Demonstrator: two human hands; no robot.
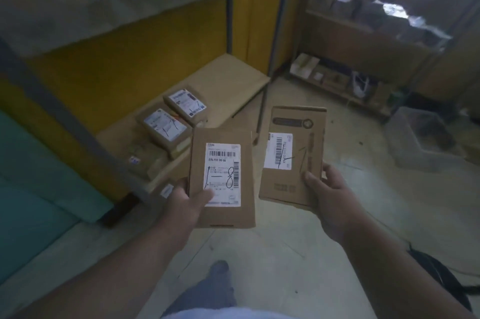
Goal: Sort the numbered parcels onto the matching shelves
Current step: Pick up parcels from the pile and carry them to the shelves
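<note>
My left hand (188, 203) grips a flat cardboard parcel (223, 215) by its lower left edge, thumb on the white label, which bears a handwritten 8. My right hand (328, 198) holds a second flat cardboard parcel (293, 183) by its lower right corner; its label carries a handwritten mark that looks like a 7. Both parcels are held face up over the floor. To the left, a low shelf (233, 77) lined with cardboard carries two small labelled parcels (166, 128) (185, 104) side by side.
A dark metal shelf post (271, 59) stands just behind the held parcels. A second rack (363, 33) with several boxes fills the back right. A grey plastic bin (420, 137) sits on the floor at right. A teal panel (39, 176) lies at far left.
</note>
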